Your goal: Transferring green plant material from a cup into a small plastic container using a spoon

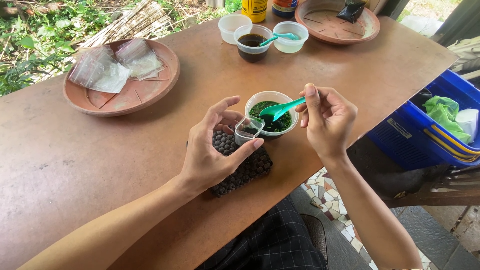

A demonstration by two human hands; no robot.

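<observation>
My left hand (212,150) holds a small clear plastic cup (248,129) between thumb and fingers, tilted beside a round tub of dark green stuff (272,112). My right hand (327,120) pinches the handle of a teal plastic spoon (279,109), whose bowl dips into the green tub next to the small cup. Under my left hand a black seedling tray (245,167) with several small cells lies on the brown table (75,160).
At the left stands a clay saucer (122,97) with clear plastic bags (100,70). At the back are a tub of dark liquid (252,45), two pale tubs (233,25) and a second clay saucer (337,22). A blue basket (425,130) sits at the right, below the table edge.
</observation>
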